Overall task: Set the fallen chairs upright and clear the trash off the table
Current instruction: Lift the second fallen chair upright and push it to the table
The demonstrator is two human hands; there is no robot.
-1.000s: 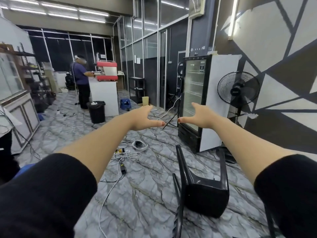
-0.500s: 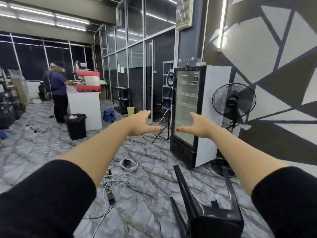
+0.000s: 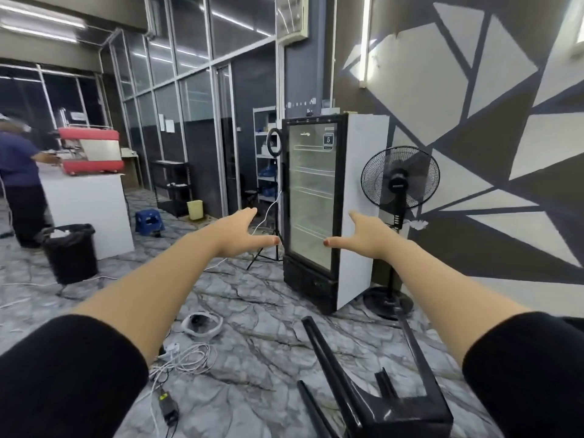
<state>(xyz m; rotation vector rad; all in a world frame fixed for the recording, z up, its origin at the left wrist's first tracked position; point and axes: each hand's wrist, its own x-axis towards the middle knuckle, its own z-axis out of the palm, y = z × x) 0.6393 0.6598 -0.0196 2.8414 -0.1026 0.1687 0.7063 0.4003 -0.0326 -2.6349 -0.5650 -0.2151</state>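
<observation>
A black plastic chair (image 3: pixel 373 396) lies fallen on the marble floor at the lower right, its legs pointing away from me. Both my arms reach forward at chest height, well above the chair. My left hand (image 3: pixel 243 233) is open with the thumb pointing right. My right hand (image 3: pixel 363 235) is open too, thumb pointing left. Neither hand holds or touches anything. No table with trash shows in view.
A glass-door fridge (image 3: pixel 316 210) and a standing fan (image 3: pixel 399 184) stand ahead by the patterned wall. White cables (image 3: pixel 186 358) and a headset (image 3: pixel 202 324) lie on the floor at left. A black bin (image 3: pixel 71 252), white counter (image 3: pixel 91 210) and a person (image 3: pixel 19 178) are far left.
The view has swung right and up: the fridge and fan have come closer to centre and the fallen chair has slid to the bottom edge. Both hands stay open and outstretched.
</observation>
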